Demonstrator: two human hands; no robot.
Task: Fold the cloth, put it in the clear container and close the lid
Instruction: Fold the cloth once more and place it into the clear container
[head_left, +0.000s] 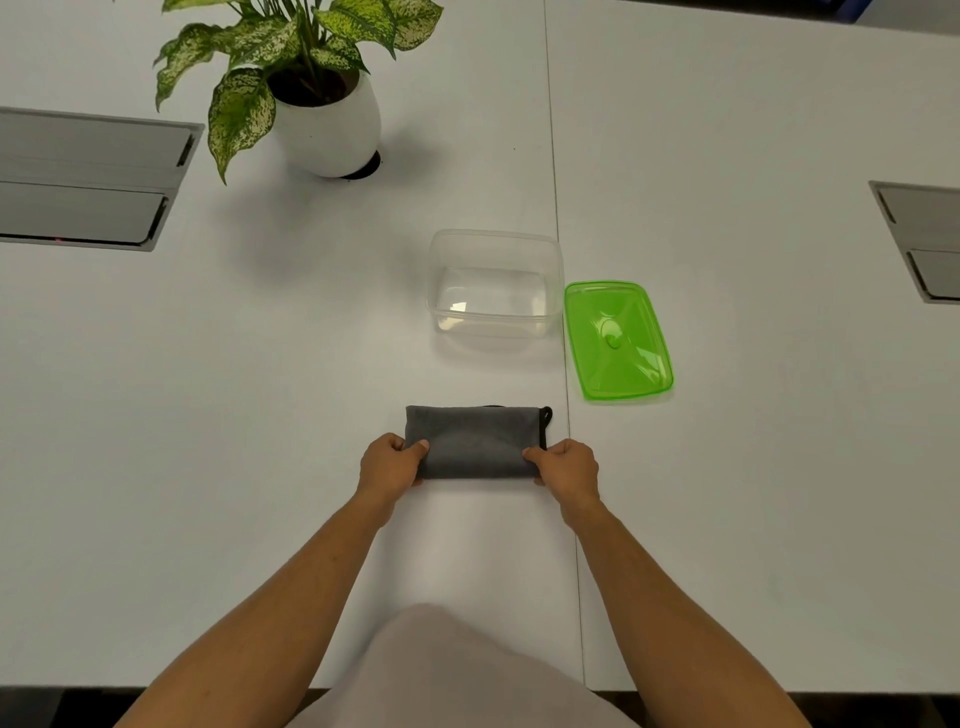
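I see my left hand (390, 464) and right hand (567, 464) pinching the folded grey cloth (474, 441) by its ends, near the bench's (208, 389) front edge. Beyond it sits the clear container (494, 283) — open, the green lid (617, 339) just beside it.

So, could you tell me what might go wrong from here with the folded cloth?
The gray cloth is held only at its ends by the left hand and right hand, so it may sag and unfold when lifted. It looks nearly as long as the clear container, so it might bunch and block the green lid.

A potted plant (311, 78) stands on the white table (208, 389) beside grey cable hatches (88, 182).
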